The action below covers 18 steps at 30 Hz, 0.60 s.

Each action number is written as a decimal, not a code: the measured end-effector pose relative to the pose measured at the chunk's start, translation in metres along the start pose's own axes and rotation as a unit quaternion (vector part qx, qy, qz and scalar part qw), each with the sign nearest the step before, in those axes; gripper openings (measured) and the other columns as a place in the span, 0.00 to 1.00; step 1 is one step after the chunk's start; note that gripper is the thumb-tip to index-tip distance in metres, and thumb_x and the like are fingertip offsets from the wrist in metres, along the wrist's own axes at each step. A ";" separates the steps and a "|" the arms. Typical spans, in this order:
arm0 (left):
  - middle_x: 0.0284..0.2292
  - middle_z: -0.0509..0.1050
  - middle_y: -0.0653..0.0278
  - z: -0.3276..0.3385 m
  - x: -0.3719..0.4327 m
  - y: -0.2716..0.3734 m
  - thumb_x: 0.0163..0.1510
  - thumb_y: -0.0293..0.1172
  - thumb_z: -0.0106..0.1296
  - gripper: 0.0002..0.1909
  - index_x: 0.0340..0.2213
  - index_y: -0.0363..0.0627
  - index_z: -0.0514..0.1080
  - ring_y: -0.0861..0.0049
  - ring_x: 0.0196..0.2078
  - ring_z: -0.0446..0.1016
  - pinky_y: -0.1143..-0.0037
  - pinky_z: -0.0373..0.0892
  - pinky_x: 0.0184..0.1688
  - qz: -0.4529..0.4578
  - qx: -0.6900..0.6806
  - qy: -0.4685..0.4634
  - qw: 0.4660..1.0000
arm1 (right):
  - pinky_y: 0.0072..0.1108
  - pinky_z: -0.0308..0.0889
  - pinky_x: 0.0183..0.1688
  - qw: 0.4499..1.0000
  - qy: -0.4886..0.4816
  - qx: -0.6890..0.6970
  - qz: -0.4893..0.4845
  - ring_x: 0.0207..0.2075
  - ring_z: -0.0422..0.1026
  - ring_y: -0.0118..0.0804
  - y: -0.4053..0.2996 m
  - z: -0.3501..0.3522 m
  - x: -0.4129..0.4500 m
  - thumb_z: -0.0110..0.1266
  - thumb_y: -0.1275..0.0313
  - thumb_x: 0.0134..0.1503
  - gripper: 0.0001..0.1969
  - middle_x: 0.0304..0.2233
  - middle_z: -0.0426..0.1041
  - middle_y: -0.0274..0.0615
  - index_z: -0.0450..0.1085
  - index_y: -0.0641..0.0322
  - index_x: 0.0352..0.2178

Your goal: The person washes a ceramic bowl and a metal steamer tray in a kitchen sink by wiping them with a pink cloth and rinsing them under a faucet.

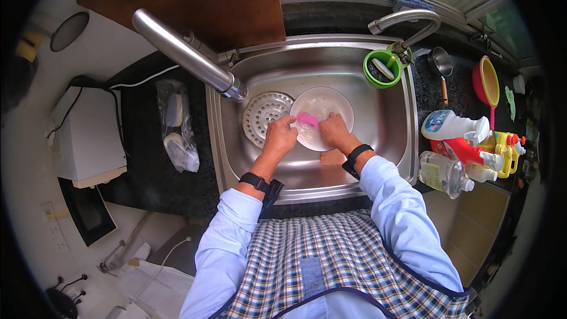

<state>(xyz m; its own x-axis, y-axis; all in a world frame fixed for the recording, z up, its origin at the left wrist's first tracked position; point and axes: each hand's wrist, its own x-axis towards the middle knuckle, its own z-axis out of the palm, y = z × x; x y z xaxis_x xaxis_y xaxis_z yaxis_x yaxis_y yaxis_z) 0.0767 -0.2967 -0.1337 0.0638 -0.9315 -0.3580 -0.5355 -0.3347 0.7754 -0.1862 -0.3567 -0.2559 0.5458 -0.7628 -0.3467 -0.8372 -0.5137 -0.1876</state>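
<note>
A white bowl [325, 97] with some liquid in it stands in the stainless steel sink [376, 119], partly over the round perforated drain cover [261, 117]. Bright pink material [308, 119], soft-looking, lies in the bowl between my hands. My left hand [282, 135] is at the bowl's left rim, its thumb and forefinger near the pink material; whether it pinches anything is unclear. My right hand [334, 129] reaches over the right side of the bowl, fingers curled down beside the pink material, fingertips partly hidden. A brown block [332, 157] lies on the sink floor below the bowl.
A large faucet [190, 55] reaches over the sink from upper left. A green caddy [376, 80] hangs at the upper right corner below a curved spout [412, 14]. Spray bottles [447, 126], a ladle [441, 63] and a red strainer [486, 80] occupy the right counter; bagged sponges [176, 115] lie left.
</note>
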 end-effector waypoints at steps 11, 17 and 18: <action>0.60 0.92 0.55 0.045 0.022 -0.001 0.85 0.47 0.60 0.28 0.67 0.33 0.86 0.70 0.66 0.86 0.67 0.76 0.75 0.000 -0.255 -0.038 0.966 | 0.47 0.80 0.62 0.963 0.142 0.216 -0.078 0.56 0.83 0.61 0.011 -0.147 -0.075 0.74 0.72 0.63 0.14 0.51 0.86 0.50 0.90 0.60 0.50; 0.63 0.89 0.56 0.072 0.020 0.032 0.88 0.70 0.46 0.45 0.69 0.35 0.85 0.70 0.70 0.84 0.64 0.73 0.78 -0.019 -0.391 -0.133 0.910 | 0.30 0.84 0.54 0.871 0.111 0.474 -0.065 0.48 0.87 0.43 0.012 -0.201 -0.095 0.66 0.83 0.65 0.18 0.50 0.84 0.47 0.88 0.68 0.56; 0.63 0.89 0.56 0.072 0.019 0.035 0.87 0.72 0.45 0.46 0.68 0.36 0.85 0.69 0.69 0.85 0.64 0.74 0.77 -0.046 -0.400 -0.138 0.905 | 0.30 0.83 0.51 0.847 0.127 0.513 -0.055 0.46 0.87 0.39 0.011 -0.203 -0.092 0.67 0.79 0.66 0.16 0.47 0.84 0.47 0.88 0.69 0.54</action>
<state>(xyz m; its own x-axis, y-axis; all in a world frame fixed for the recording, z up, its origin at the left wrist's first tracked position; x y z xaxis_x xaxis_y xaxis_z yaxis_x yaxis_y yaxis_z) -0.0017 -0.3157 -0.1513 -0.1941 -0.8605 -0.4711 0.2491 -0.5077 0.8247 -0.2383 -0.3715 -0.0392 0.5034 -0.8592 -0.0916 -0.2997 -0.0742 -0.9511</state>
